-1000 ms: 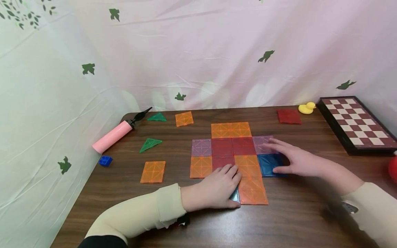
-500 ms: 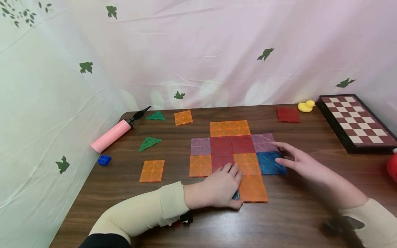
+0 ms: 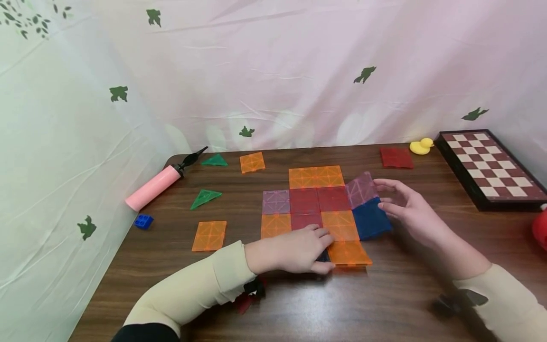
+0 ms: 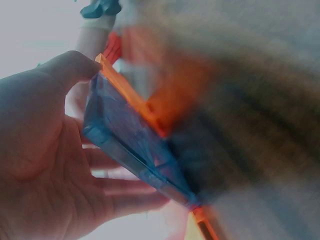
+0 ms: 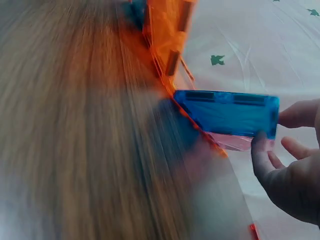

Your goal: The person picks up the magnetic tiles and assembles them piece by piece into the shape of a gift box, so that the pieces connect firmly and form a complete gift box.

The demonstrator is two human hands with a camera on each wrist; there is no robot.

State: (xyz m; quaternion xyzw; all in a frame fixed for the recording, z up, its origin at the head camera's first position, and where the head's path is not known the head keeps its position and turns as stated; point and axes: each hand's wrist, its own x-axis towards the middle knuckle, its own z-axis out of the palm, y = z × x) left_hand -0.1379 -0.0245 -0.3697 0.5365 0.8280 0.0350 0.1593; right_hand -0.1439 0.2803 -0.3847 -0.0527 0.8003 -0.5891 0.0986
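Observation:
A flat patchwork of translucent magnetic tiles lies mid-table, with red tiles (image 3: 304,200) in its centre and orange tiles (image 3: 316,176) along its back. My right hand (image 3: 406,206) holds the outer edges of a blue tile (image 3: 372,219) and a purple tile (image 3: 362,189), both tilted up. In the right wrist view, the thumb lies against the blue tile (image 5: 230,114). My left hand (image 3: 303,248) grips another blue tile (image 4: 130,125) at the near side, largely covered by the hand in the head view. Beside it, the front orange tile (image 3: 348,254) has its near edge raised.
Left of the patchwork lie loose orange tiles (image 3: 209,236), green triangle tiles (image 3: 206,198), a blue toy brick (image 3: 143,221) and a pink hand pump (image 3: 154,188). Toward the back right are a red tile (image 3: 396,157), a yellow rubber duck (image 3: 421,146) and a chessboard (image 3: 495,166).
The right-side blue and purple tiles have tilted up with my right hand. The near blue and orange tiles have risen at their front edge as my left hand lifted slightly.

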